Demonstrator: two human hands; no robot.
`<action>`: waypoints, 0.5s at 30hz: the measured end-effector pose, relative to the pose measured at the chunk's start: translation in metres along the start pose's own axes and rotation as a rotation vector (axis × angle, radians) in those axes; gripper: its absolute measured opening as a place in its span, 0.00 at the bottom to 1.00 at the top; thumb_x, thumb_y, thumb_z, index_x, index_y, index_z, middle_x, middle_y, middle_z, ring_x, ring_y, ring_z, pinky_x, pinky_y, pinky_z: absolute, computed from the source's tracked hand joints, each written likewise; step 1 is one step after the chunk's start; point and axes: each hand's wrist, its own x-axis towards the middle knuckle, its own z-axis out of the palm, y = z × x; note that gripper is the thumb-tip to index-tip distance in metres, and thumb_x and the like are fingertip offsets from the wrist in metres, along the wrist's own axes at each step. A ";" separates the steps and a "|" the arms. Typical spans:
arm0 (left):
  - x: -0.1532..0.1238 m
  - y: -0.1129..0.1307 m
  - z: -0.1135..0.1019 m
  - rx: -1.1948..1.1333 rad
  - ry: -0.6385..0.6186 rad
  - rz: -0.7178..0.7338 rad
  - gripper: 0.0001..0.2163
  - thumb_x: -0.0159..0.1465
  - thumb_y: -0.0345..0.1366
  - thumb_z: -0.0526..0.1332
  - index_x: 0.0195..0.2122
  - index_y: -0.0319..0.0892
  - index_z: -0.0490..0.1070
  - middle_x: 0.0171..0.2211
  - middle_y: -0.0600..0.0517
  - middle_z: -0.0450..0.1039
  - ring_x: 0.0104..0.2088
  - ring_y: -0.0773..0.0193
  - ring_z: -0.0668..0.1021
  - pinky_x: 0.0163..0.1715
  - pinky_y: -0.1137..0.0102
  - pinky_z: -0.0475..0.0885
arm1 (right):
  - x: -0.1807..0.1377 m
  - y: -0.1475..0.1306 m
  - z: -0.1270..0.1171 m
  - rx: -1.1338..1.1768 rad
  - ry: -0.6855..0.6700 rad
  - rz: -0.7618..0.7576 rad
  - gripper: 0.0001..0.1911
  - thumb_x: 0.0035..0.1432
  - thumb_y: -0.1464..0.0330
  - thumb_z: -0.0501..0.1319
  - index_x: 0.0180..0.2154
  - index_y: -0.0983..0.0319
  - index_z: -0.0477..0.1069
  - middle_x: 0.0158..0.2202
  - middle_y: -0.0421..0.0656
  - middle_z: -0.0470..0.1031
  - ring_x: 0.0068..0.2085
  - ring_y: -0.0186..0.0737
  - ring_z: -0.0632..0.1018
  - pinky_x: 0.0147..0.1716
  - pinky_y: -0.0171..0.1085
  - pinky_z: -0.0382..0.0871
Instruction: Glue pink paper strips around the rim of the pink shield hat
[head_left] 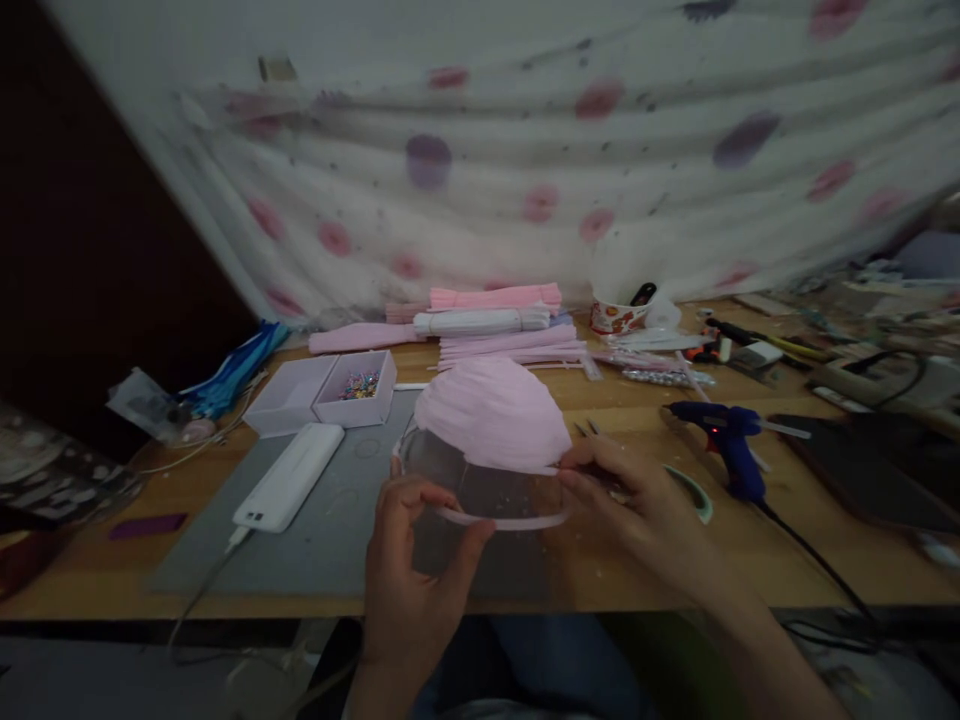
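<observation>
Between my hands is a round, clear form [517, 500] with a pale pink rim. Rows of pink pipe cleaners [491, 410] cover its far part, while the near part is bare and see-through. My left hand [424, 540] grips the rim at the near left, thumb and fingers closed around it. At the right edge of the pink rows, my right hand [626, 500] pinches the end of a pink pipe cleaner [517, 467]. Two thin metal tips [587, 428] stick out just behind my right hand; whether it touches them cannot be told.
To the right lies a blue glue gun [727, 440] with a red light and a cord. A green curved piece [690, 493] is beside my right hand. At left are a white power bank [289, 478] and a box of colourful bits [355, 395]. Pipe cleaner bundles [487, 320] lie behind.
</observation>
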 end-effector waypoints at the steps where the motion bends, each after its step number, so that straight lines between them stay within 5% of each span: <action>1: 0.002 0.001 0.001 0.016 -0.028 0.042 0.10 0.59 0.32 0.67 0.37 0.48 0.65 0.34 0.57 0.69 0.37 0.64 0.75 0.62 0.53 0.61 | -0.002 0.001 -0.004 -0.045 0.012 -0.012 0.07 0.65 0.66 0.57 0.35 0.58 0.72 0.30 0.40 0.75 0.32 0.38 0.75 0.30 0.36 0.68; 8: 0.014 0.028 0.014 0.106 -0.237 0.344 0.12 0.62 0.25 0.60 0.32 0.47 0.58 0.30 0.58 0.69 0.37 0.64 0.73 0.66 0.46 0.53 | -0.017 -0.021 -0.057 -0.467 0.155 -0.187 0.06 0.61 0.70 0.63 0.41 0.56 0.72 0.38 0.42 0.73 0.40 0.41 0.76 0.37 0.38 0.69; 15: 0.013 0.041 0.022 0.169 -0.406 0.569 0.09 0.63 0.22 0.57 0.33 0.44 0.62 0.28 0.58 0.70 0.38 0.64 0.73 0.67 0.47 0.55 | 0.011 -0.060 -0.078 -0.714 -0.336 -0.439 0.11 0.63 0.68 0.62 0.49 0.58 0.71 0.42 0.45 0.66 0.40 0.42 0.70 0.36 0.39 0.66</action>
